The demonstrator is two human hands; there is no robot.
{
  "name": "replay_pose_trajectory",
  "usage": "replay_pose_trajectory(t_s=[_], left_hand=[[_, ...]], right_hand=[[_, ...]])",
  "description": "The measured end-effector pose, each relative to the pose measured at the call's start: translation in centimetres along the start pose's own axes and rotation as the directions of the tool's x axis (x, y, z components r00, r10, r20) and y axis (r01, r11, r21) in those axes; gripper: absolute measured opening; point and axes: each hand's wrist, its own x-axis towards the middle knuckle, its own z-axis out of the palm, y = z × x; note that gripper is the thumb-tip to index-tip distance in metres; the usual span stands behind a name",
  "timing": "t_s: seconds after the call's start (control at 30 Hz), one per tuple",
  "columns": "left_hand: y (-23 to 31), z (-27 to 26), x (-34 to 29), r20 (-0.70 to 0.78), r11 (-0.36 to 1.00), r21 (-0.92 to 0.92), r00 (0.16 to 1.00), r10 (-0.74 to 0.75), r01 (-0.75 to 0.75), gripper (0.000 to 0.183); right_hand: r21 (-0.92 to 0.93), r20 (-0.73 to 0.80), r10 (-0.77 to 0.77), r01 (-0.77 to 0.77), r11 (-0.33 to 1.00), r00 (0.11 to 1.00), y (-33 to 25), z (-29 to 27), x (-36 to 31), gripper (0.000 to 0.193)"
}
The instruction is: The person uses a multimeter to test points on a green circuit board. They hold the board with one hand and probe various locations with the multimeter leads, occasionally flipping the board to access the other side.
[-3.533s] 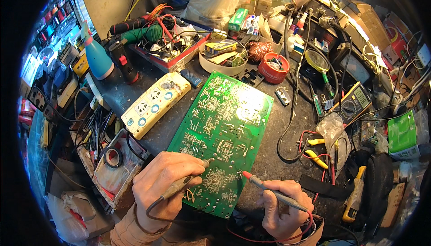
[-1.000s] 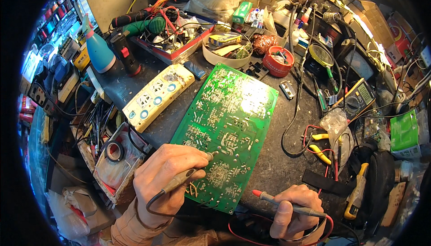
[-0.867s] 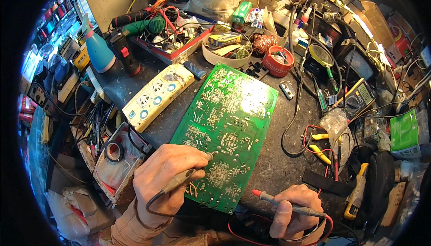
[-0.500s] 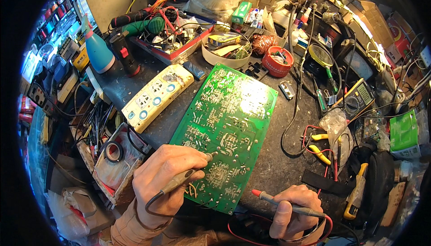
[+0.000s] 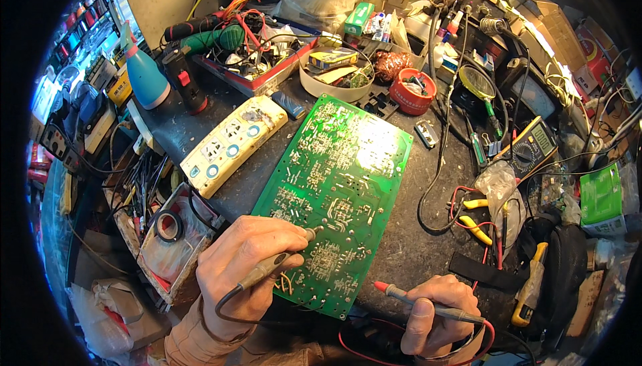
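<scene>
Circuit board (image 5: 338,189) is lying at the near edge of the worktop (image 5: 416,215), its long axis slanting away rightward, as the nearer left hand (image 5: 242,259), closed around a dark-wired probe (image 5: 263,272), is overlapping its left side and the right hand (image 5: 438,312) is gripping a red-tipped probe (image 5: 409,295) just off its near right corner

blue spray bottle (image 5: 148,80), power strip (image 5: 235,144), red tub (image 5: 412,103)

Left hand (image 5: 244,262) pointing rightward, right hand (image 5: 438,319) lower, both with fingers (image 5: 274,237) curled
</scene>
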Motion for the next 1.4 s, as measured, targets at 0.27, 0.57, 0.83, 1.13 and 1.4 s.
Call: replay_pose_trajectory(t_s=[0.27,0.57,0.83,1.13,1.4], left_hand=[[0.1,0.0,0.1,0.000,1.000,-0.001,1.000,-0.004,0.004,0.032],[0.0,-0.1,0.0,0.005,1.000,-0.003,1.000,0.006,-0.006,0.033],[-0.1,0.0,0.0,-0.009,1.000,-0.013,1.000,0.005,-0.005,0.033],[0.2,0.0,-0.1,-0.001,0.999,0.021,0.999,0.046,-0.046,0.032],[6.7,-0.8,-2.2,0.121,0.954,0.055,0.951,0.286,-0.294,0.031]], right_hand=[[0.008,0.016,0.028,-0.029,1.000,0.999,-0.1,-0.1,0.0,0.014],[0.001,-0.002,-0.008,0.008,1.000,1.000,0.2,0.1,-0.1,0.012],[-0.004,-0.003,-0.021,0.021,1.000,1.000,0.3,0.0,-0.1,0.011],[-0.058,0.101,-0.124,0.130,0.990,0.987,0.6,-0.8,0.2,0.022],[0.129,0.114,-0.389,0.374,0.918,0.914,0.8,-1.1,-0.1,0.061]])
